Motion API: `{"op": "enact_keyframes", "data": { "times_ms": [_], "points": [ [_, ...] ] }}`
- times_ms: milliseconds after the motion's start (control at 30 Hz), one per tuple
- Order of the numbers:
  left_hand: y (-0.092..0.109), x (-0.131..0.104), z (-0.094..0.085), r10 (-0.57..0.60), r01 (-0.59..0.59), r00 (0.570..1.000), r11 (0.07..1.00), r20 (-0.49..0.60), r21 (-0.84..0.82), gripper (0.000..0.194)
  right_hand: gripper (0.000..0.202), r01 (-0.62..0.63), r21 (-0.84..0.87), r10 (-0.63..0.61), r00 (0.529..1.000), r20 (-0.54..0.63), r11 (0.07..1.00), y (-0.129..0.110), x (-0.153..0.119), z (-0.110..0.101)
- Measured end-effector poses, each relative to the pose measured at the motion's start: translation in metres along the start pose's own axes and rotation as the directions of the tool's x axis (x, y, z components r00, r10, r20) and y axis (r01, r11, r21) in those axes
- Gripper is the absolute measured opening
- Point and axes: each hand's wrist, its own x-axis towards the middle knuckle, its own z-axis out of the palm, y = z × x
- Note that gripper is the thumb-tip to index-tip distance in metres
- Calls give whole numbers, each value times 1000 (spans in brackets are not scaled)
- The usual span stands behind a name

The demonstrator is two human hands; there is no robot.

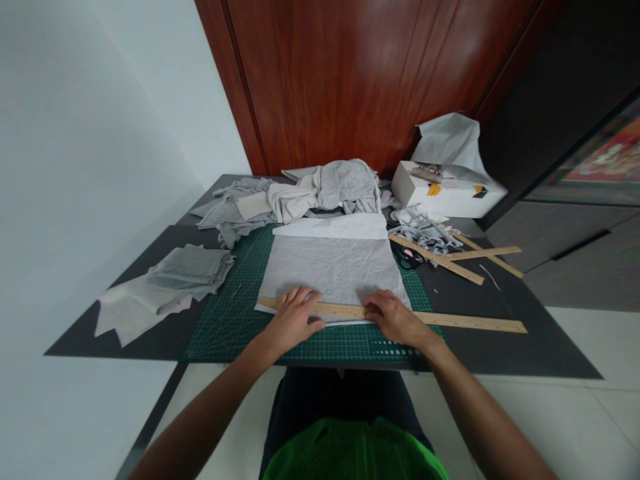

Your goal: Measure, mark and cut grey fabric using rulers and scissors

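A sheet of light grey fabric lies flat in front of me, with a white strip along its far edge. Across its near edge runs a long wooden ruler, its right end reaching past the cloth. My left hand holds the ruler near its left part, fingers over the far side and thumb on the near side. Closer to the middle, my right hand has curled fingers on the same ruler. Beneath the fabric is a green cutting mat.
Folded grey cloth lies on the left, over a pale piece. Heaped fabric lines the back. To the right are black-handled scissors, crossed wooden rulers, fabric scraps and a white box.
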Motion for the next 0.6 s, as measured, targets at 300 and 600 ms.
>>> {"op": "enact_keyframes", "data": {
  "times_ms": [300, 600],
  "points": [
    [29, 22, 5, -47, 47, 999, 998, -3, -28, 5, 15, -317, -258, 254, 934, -250, 913, 41, 20, -1],
    [52, 75, 30, -304, 326, 937, 937, -170, 125, 56, 20, -447, -224, 392, 885, -251, 866, 30, 34, -19]
  ]
}}
